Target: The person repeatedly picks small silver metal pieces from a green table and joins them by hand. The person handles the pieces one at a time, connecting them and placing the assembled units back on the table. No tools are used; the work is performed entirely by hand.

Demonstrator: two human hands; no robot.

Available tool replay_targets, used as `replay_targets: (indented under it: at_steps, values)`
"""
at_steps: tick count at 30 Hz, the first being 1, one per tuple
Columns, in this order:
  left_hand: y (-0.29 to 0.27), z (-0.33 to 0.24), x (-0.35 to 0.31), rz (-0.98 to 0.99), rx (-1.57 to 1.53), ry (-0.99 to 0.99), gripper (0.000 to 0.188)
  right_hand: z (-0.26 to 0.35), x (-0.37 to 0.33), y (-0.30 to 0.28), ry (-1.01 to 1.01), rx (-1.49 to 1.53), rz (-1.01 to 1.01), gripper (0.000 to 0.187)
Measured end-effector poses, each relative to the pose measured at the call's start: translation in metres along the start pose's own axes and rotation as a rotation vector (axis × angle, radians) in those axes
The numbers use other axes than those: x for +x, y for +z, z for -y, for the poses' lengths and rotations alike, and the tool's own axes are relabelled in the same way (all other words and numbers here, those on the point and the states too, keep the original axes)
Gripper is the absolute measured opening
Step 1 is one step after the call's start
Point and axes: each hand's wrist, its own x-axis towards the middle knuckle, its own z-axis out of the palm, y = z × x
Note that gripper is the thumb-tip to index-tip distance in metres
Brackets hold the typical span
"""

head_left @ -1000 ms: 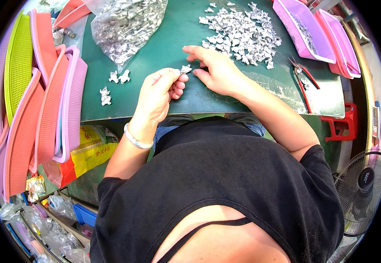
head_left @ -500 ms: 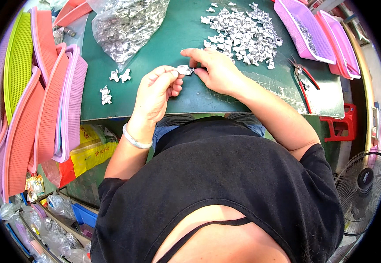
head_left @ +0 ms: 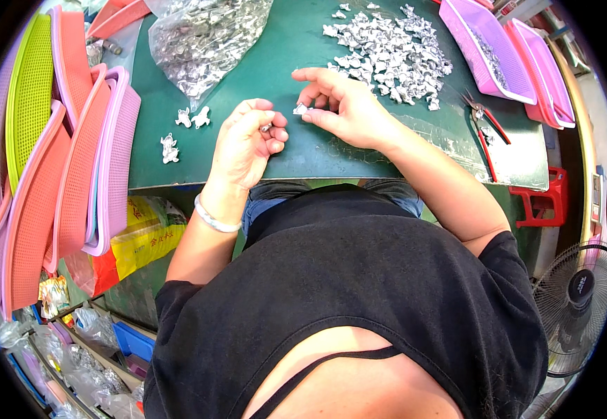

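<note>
- Head view: right hand (head_left: 349, 112) pinches a silver piece (head_left: 300, 109)
- Left hand (head_left: 244, 143) has fingers clamped on a bit (head_left: 266, 128), probably metal
- Green tabletop (head_left: 310, 153) opens between them to its near edge

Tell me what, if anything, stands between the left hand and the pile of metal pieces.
The right hand does: in this view it sits between the left hand and the near edge of the pile of metal pieces, with a small silvery piece at its fingertips.
</note>
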Motion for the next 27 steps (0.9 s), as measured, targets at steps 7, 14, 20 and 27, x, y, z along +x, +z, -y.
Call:
replay_targets:
  at_steps: [7,14,20,27]
  values:
    - [0.018,0.002,-0.001,0.054,0.224,-0.048,0.012,0.007,-0.004,-0.002,-0.025,0.216,0.004,0.045]
    - [0.014,-0.001,0.004,0.132,0.070,-0.207,0.011,0.005,-0.009,-0.008,-0.003,0.359,-0.008,0.044]
    - [0.016,0.001,0.005,0.166,-0.050,-0.276,0.011,0.007,-0.014,-0.012,-0.005,0.396,-0.014,0.044]
    - [0.017,0.005,0.009,0.149,-0.094,-0.196,0.011,0.001,-0.016,-0.023,-0.048,0.021,-0.181,0.043]
